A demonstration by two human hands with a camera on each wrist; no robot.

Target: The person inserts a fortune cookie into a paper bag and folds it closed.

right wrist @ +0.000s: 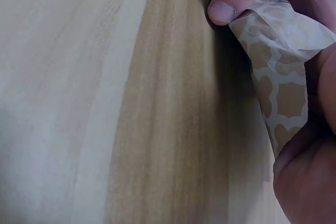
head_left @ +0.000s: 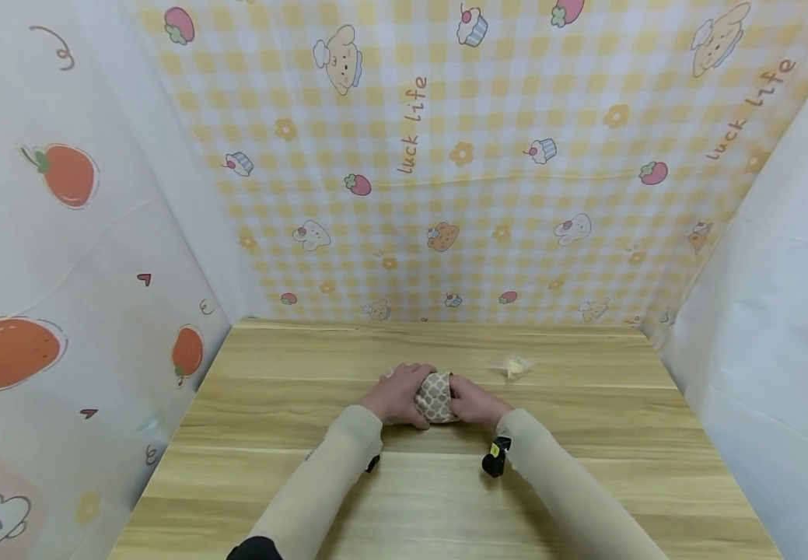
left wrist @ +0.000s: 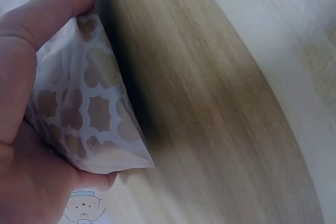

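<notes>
At the middle of the wood-grain table [head_left: 431, 498], in the head view, the lattice-printed paper wrapper [head_left: 435, 399] sits between your two hands. Your left hand [head_left: 400, 394] is curled over its left side; your right hand [head_left: 477, 403] meets its right edge. A small clear packet [head_left: 515, 367] with pale contents lies just beyond your right hand, apart from it; an outward sweep of that hand could knock it away.

In the left wrist view, your left hand grips the wrapper, one digit across the top and another showing below. The paper is creased and tapers to a free corner [left wrist: 143, 158]. Too hard a squeeze might crush it; too light a one might let it slip.

In the right wrist view, a thumb [right wrist: 231, 3], probably your left, presses the far part of the paper, while your right hand lies at its loose edge [right wrist: 303, 98]. You cannot tell whether the right fingers pinch this edge or reach inside. Uneven pulling by the two hands could tear the thin-looking sheet from here.
</notes>
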